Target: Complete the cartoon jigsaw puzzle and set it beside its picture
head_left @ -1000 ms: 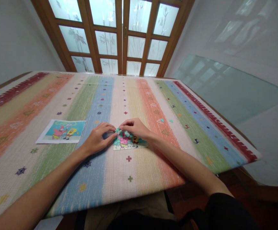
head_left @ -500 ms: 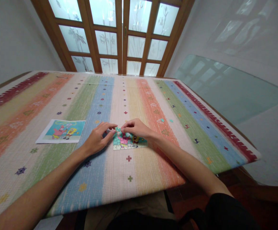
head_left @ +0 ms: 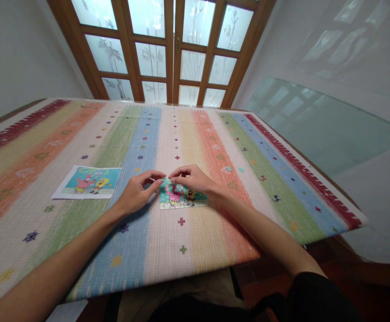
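A: What is shown, from left to right?
B: A reference picture (head_left: 90, 181) is laid flat towards the left edge of the striped table (head_left: 255, 197). The left hand (head_left: 135, 193) is set just left of the jigsaw puzzle (head_left: 182, 198), fingers half curled, with nothing seen to be held. The right hand (head_left: 191, 179) is rested on the puzzle's far edge, fingertips pinched together; whether a piece is gripped cannot be told.

A: What has changed?
B: Since a second ago the left fingertips have been drawn off the puzzle's corner; a piece is judged just seated.

A: And the puzzle's orientation?
B: It lies near the table's middle, its long axis parallel to the near edge.
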